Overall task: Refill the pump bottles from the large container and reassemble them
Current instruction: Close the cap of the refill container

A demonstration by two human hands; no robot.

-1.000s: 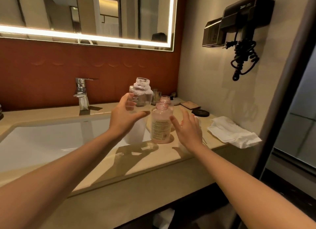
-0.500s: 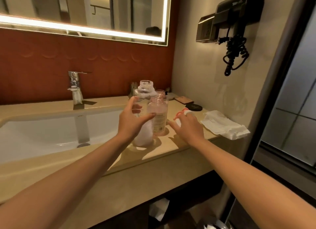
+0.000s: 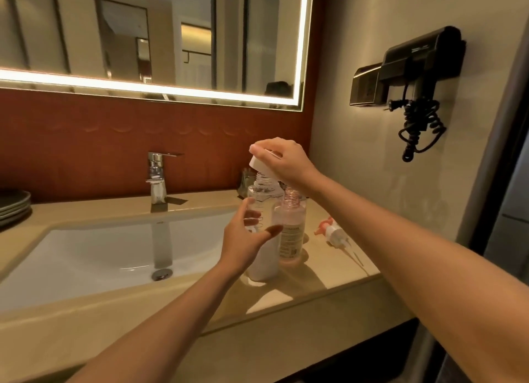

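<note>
A large clear container (image 3: 264, 256) with white liquid in its lower half stands on the counter right of the sink. My left hand (image 3: 244, 241) wraps around its middle. My right hand (image 3: 282, 161) holds a white cap (image 3: 262, 166) tilted just above the container's threaded neck. A smaller pink pump bottle (image 3: 290, 234), open at its threaded neck, stands touching the container's right side. A pump head (image 3: 333, 234) with a pink nozzle and dip tube lies on the counter to the right.
The white sink basin (image 3: 86, 256) and chrome faucet (image 3: 157, 179) are to the left. Dark plates (image 3: 14, 206) are stacked at the far left. A black hair dryer (image 3: 415, 76) hangs on the right wall. The counter edge (image 3: 315, 302) runs in front.
My right hand rose from the counter by the pump head and now holds a white cap over the large container's neck. My left hand stayed on the container. The camera came closer.
</note>
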